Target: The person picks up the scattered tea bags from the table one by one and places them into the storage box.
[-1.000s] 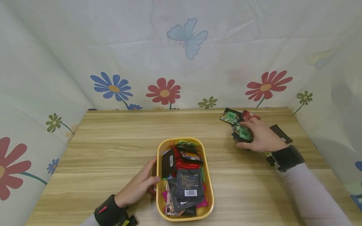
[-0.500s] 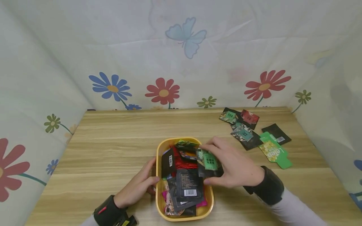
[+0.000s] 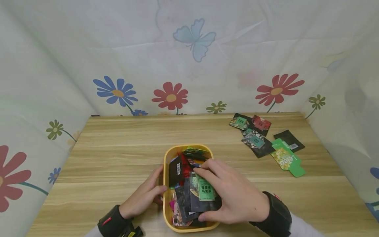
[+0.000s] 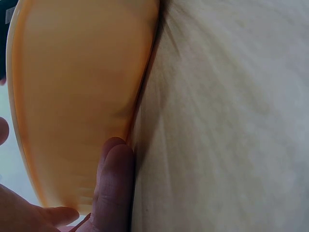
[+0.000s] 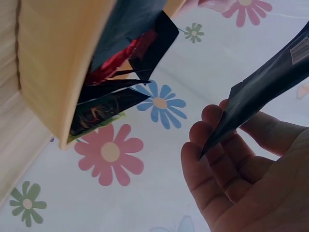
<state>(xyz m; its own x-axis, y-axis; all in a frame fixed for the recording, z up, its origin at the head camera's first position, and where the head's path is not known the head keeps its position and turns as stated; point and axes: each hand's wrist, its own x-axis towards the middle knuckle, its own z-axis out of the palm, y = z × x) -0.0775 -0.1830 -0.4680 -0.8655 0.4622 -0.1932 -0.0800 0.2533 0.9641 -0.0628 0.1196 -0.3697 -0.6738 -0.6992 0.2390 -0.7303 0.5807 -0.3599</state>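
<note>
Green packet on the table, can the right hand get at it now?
Probably not yet: the right hand holds a black sachet over the tub, though the green packet looks uncovered.

"What's in the tub?"

"Packets; the right hand holds another packet over them."

"And around it?"

"Left hand against its left side; loose packets on the table, behind and right."
</note>
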